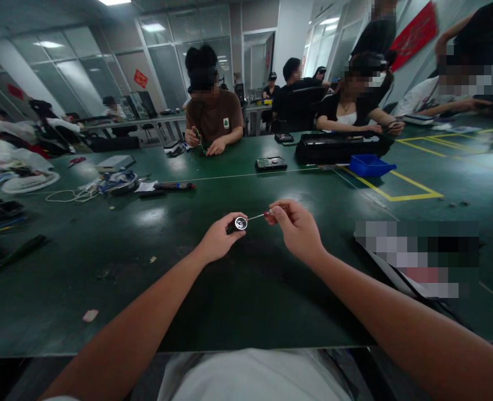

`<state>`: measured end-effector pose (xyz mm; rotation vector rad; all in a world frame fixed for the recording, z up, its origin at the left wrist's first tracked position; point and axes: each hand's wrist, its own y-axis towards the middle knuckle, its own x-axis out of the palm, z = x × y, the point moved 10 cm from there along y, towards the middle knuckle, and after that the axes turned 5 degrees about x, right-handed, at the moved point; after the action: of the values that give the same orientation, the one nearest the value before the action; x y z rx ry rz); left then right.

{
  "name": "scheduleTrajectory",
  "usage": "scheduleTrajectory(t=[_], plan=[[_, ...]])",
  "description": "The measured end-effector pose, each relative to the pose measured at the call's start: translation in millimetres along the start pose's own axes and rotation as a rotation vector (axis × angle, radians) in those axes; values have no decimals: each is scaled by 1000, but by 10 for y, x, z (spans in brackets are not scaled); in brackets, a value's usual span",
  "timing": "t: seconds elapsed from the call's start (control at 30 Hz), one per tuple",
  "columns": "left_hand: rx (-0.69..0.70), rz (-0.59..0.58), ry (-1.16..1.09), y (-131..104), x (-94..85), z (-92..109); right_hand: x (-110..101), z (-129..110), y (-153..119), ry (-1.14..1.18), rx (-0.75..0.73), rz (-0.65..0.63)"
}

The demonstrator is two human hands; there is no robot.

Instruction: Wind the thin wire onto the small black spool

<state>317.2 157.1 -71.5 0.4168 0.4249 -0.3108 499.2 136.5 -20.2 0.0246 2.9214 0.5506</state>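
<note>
A small dark cylindrical part (240, 223) with a shiny round metal end is gripped between the thumb and fingers of my left hand (220, 238). To its right, my right hand (300, 229) is closed around the reddish handle of a thin screwdriver (256, 216). The metal shaft points left, and its tip is at the edge of the round end; whether it touches is too small to tell. Both hands are held above the green table, close together.
On the green table (213, 200) are a hard drive (271, 163), a blue tray (370, 165), a long black device (342, 147), a cable bundle (117, 182) and a dark tool (175, 186). A partly blurred flat item (384, 262) lies right. Several people sit across the table.
</note>
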Motion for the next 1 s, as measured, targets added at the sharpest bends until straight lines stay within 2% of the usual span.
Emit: scheduleTrajectory(t=[0.23, 0.47, 0.7, 0.87, 1.0], plan=[[-19, 47, 3, -2, -65, 22, -27, -78, -53, -189, -67, 36], [-32, 27, 68, -12, -62, 17, 6, -34, -19, -120, -37, -5], [-8, 29, 77, -16, -80, -17, -49, -21, -2, -180, -27, 29], [1, 29, 124, -17, -91, 15, 14, -69, -39, -170, -46, -14], [-1, 17, 144, -21, -79, 50, -2, -120, -58, -214, -71, 21]])
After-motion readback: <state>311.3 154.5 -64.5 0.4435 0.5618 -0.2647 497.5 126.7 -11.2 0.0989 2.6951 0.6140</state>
